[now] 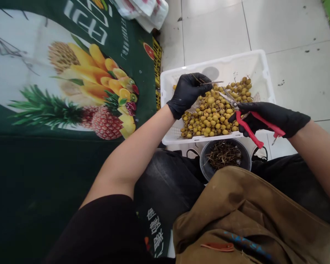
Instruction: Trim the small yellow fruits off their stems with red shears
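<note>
My left hand (191, 90), in a black glove, is closed on a thin brown twig (213, 82) above the crate. In my black-gloved right hand (272, 115) is a pair of pruning shears (249, 126) with red handles, its blades pointing left toward the twig. Beneath both hands, bunches of yellow-brown longans (209, 119) lie in a white plastic crate (217, 61). Whether any fruit hangs from the held twig is hard to make out.
Between my knees stands a dark bucket (203, 161) with cut twigs (222, 154) in it. A green printed cloth (143, 95) with fruit pictures hangs at the left. White plastic bags (148, 13) lie at its top edge. Pale tiles (214, 25) cover the floor.
</note>
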A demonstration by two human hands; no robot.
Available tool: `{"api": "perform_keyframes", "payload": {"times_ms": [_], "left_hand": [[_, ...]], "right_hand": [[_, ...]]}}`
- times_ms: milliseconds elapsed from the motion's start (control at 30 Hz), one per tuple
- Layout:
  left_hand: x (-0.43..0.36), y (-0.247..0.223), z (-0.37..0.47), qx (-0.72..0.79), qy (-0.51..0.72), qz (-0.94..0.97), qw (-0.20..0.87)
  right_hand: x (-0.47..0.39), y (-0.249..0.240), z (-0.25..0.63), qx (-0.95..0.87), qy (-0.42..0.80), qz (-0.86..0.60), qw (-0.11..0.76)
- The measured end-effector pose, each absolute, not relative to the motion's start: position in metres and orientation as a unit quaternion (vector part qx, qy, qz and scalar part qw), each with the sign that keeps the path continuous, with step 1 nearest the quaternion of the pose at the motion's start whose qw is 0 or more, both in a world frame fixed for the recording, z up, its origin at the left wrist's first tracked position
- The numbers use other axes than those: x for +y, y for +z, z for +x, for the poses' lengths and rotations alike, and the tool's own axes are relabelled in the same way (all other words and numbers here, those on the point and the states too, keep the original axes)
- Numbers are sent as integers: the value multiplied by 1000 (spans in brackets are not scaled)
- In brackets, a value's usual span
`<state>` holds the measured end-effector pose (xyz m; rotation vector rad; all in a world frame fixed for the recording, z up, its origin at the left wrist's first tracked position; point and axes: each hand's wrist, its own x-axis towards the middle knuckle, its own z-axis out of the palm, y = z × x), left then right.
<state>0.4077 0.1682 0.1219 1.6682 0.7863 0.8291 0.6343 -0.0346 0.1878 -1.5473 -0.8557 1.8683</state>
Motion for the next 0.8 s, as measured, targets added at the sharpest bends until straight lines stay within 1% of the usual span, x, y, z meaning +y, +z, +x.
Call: {"api": "perform_keyframes", "payload": {"times_ms": [133, 300, 400, 467, 533, 633, 700, 800], "left_hand": [[168, 123, 407, 331, 361, 676, 550], [163, 125, 410, 327, 352, 667, 570], [164, 127, 410, 326, 356, 673, 560], [165, 127, 410, 330, 359, 681, 546], [165, 127, 410, 342, 358, 689, 530], [163, 126, 412, 356, 354, 692, 519], [162, 125, 413, 356, 352, 693, 519], [157, 127, 416, 355, 332, 698, 526]], "right_hand": [[-36, 190, 639, -224, 759, -550, 265], [-35, 191, 630, -209, 732, -574, 303], [-36, 188, 628, -229, 716, -590, 294], [-37, 184, 631, -278, 701, -590, 287], [-37, 179, 634, -364, 649, -613, 263], [-40, 175, 637, -506, 483, -688, 190], [-42, 175, 637, -560, 393, -713, 151], [-44, 176, 634, -607, 343, -707, 121]]}}
